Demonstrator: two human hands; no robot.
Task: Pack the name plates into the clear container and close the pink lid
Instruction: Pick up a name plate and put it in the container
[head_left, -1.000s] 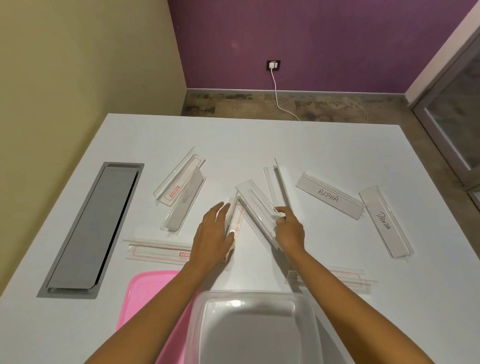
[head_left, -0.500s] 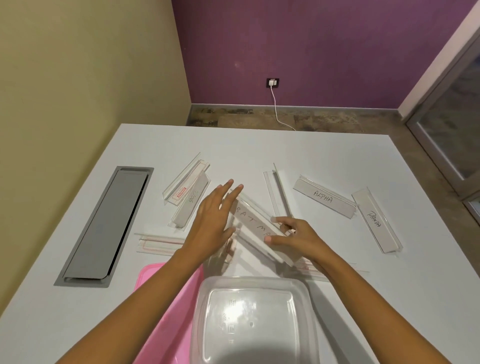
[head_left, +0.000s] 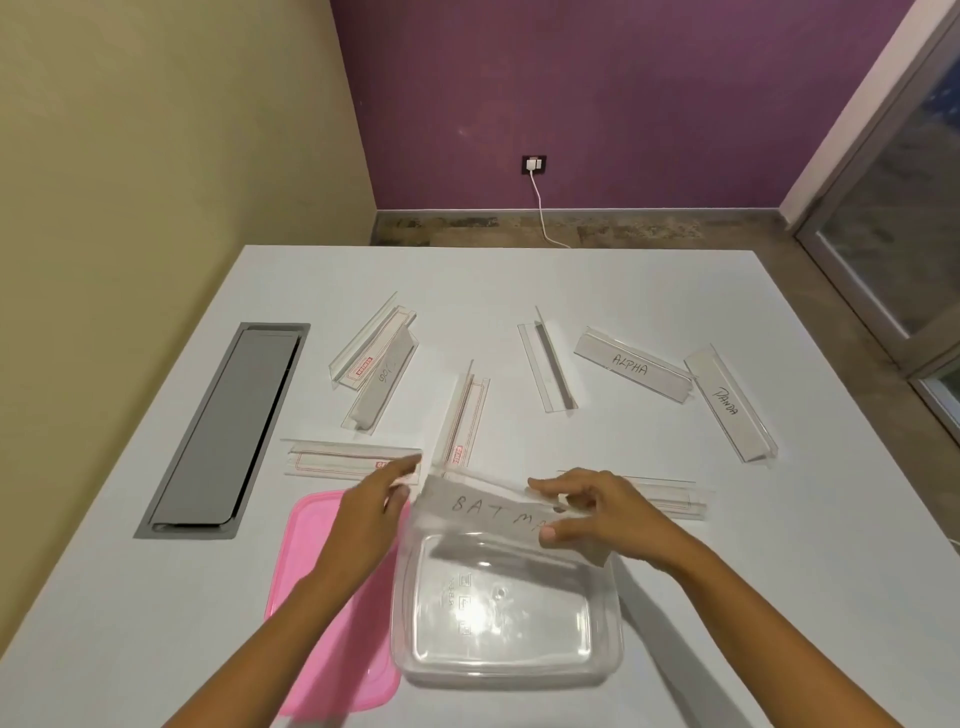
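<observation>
A clear name plate marked BATMAN (head_left: 483, 512) hangs tilted over the far rim of the clear container (head_left: 506, 670). My left hand (head_left: 371, 512) pinches its left end and my right hand (head_left: 597, 514) grips its right end. The container holds nothing inside. The pink lid (head_left: 324, 561) lies flat on the table just left of the container, partly under my left arm. Other plates lie scattered on the white table: ALPHA (head_left: 631, 370), PANDA (head_left: 730, 405), an upright clear one (head_left: 546, 366), a pair at the left (head_left: 374, 358), and flat ones (head_left: 343, 460), (head_left: 465, 415), (head_left: 675, 501).
A grey recessed cable hatch (head_left: 223, 431) runs along the table's left side. Beyond the table's far edge are a purple wall, a socket with a white cable (head_left: 535, 165), and a glass door at the right.
Both hands have lifted the BATMAN plate off the table and carried it toward me, over the container's far rim. The view has also tilted up.
</observation>
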